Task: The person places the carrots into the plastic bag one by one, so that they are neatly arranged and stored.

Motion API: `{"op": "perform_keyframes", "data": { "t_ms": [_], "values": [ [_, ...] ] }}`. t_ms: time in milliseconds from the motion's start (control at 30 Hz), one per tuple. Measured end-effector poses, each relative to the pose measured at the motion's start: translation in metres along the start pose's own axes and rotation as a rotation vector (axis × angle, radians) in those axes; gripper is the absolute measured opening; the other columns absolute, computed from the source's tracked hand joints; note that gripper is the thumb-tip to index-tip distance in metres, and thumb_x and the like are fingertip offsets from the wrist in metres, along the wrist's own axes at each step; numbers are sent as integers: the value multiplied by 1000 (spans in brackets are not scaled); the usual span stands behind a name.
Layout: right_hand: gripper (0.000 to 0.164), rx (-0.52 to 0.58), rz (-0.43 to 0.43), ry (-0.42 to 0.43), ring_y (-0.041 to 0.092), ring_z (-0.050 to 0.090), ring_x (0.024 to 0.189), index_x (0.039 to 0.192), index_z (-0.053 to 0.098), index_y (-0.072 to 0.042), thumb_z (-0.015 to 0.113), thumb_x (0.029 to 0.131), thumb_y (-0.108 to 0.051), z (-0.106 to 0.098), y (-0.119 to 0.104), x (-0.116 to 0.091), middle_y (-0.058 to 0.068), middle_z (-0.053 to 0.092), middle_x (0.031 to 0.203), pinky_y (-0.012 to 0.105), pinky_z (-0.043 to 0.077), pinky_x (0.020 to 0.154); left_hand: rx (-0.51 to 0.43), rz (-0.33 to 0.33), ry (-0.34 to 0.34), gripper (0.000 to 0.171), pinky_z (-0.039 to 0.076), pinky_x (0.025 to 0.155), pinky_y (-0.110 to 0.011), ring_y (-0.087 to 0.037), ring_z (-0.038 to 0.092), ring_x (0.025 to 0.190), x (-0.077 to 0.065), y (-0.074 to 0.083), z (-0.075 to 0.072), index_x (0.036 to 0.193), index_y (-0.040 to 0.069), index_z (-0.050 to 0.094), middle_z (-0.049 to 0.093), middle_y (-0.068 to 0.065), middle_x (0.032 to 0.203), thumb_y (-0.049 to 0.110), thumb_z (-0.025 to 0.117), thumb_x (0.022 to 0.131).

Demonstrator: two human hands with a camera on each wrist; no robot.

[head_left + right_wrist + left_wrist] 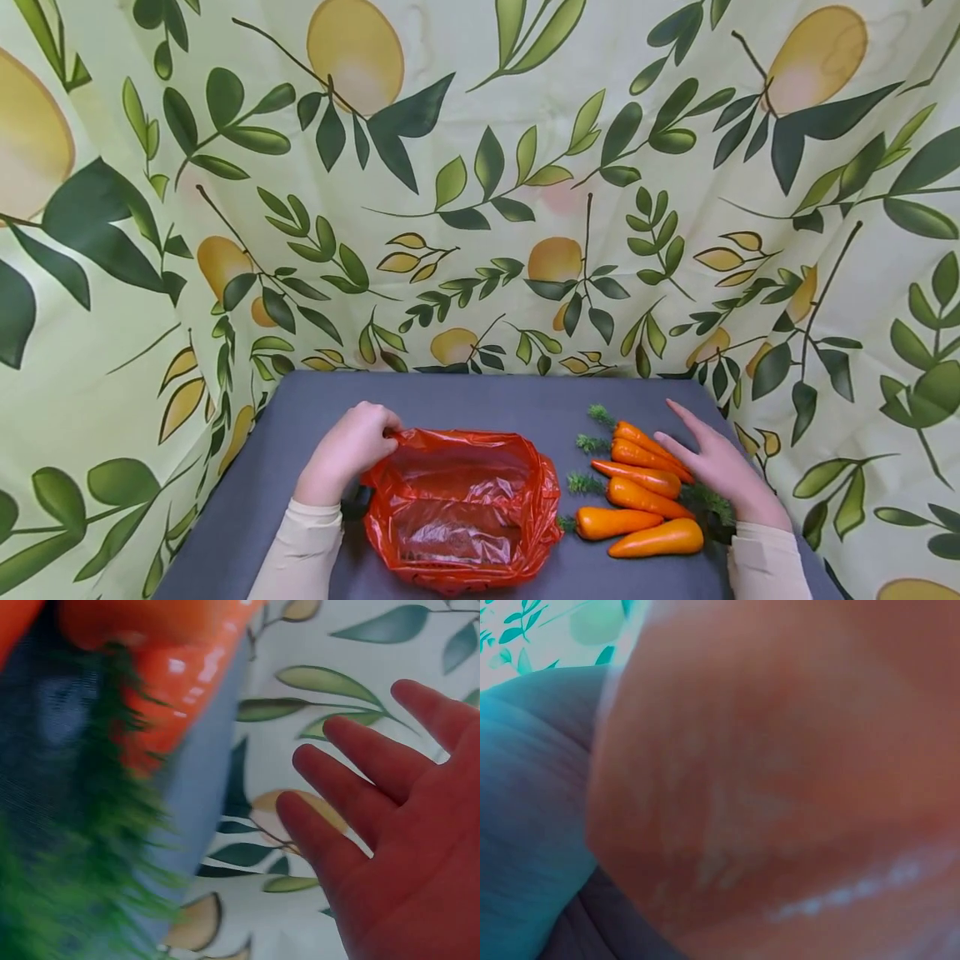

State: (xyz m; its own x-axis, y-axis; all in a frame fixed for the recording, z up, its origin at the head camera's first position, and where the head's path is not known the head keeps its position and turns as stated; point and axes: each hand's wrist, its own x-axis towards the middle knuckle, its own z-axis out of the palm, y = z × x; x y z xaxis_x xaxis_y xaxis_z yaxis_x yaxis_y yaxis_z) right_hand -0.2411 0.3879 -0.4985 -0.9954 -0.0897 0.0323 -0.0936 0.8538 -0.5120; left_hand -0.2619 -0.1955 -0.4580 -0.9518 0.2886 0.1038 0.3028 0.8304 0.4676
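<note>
My left hand pinches the upper left rim of a red plastic bag, whose mouth gapes upward. Inside, the bag shows only its thin shiny film. Red plastic fills most of the left wrist view, blurred and close. On the right lie several orange carrots with green leafy tops, roughly in a column. Beside the upper carrots hovers my right hand, fingers spread and straight, holding nothing. In the right wrist view, the fingers are apart from the carrots and a green top.
A dark grey table lies under the bag and carrots. Behind it and at both sides hangs a pale cloth printed with leaves and yellow fruit. The table's right edge runs close by my right hand.
</note>
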Motion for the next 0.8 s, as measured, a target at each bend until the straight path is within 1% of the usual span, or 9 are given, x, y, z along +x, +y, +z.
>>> {"op": "perform_keyframes", "data": {
  "t_ms": [133, 267, 400, 533, 667, 800],
  "values": [
    [91, 9, -24, -6, 64, 46, 150, 176, 30, -10, 64, 108, -59, 13, 7, 7, 37, 40, 171, 82, 42, 113, -11, -2, 0, 15, 56, 57, -28, -12, 61, 65, 0, -1, 0, 88, 15, 86, 78, 1, 86, 2, 80, 92],
    [91, 37, -85, -12, 60, 50, 150, 174, 34, -9, 71, 105, -57, 23, 9, 15, 33, 46, 170, 80, 43, 114, -9, -5, -1, 15, 56, 57, -27, -12, 61, 64, 1, -1, -1, 88, 15, 86, 78, 1, 85, 2, 80, 92],
    [91, 53, -117, -66, 57, 52, 149, 173, 35, -8, 73, 105, -55, 31, 10, 21, 30, 48, 170, 77, 45, 114, -14, -15, -10, 13, 56, 57, -27, -12, 62, 64, 0, 0, -1, 89, 15, 86, 78, 0, 87, 4, 81, 93],
    [89, 47, -137, -103, 56, 57, 143, 171, 38, -4, 75, 104, -50, 35, 9, 22, 33, 54, 163, 75, 47, 113, -25, -19, -16, 12, 57, 56, -27, -12, 62, 64, 0, 1, -1, 90, 15, 86, 78, -1, 88, 4, 81, 93],
    [86, 46, -166, -111, 56, 59, 141, 168, 42, -1, 79, 102, -42, 35, 8, 21, 35, 55, 160, 75, 48, 113, -26, -21, -16, 13, 57, 56, -27, -12, 62, 64, 0, 1, -1, 89, 15, 86, 79, -1, 87, 4, 81, 94],
    [80, 35, -192, -107, 56, 59, 141, 164, 46, 3, 81, 101, -33, 34, 9, 23, 34, 57, 158, 75, 47, 115, -19, -15, -10, 14, 56, 56, -27, -12, 62, 63, 0, 0, -2, 89, 15, 86, 79, -1, 87, 3, 80, 94]
  ]
}}
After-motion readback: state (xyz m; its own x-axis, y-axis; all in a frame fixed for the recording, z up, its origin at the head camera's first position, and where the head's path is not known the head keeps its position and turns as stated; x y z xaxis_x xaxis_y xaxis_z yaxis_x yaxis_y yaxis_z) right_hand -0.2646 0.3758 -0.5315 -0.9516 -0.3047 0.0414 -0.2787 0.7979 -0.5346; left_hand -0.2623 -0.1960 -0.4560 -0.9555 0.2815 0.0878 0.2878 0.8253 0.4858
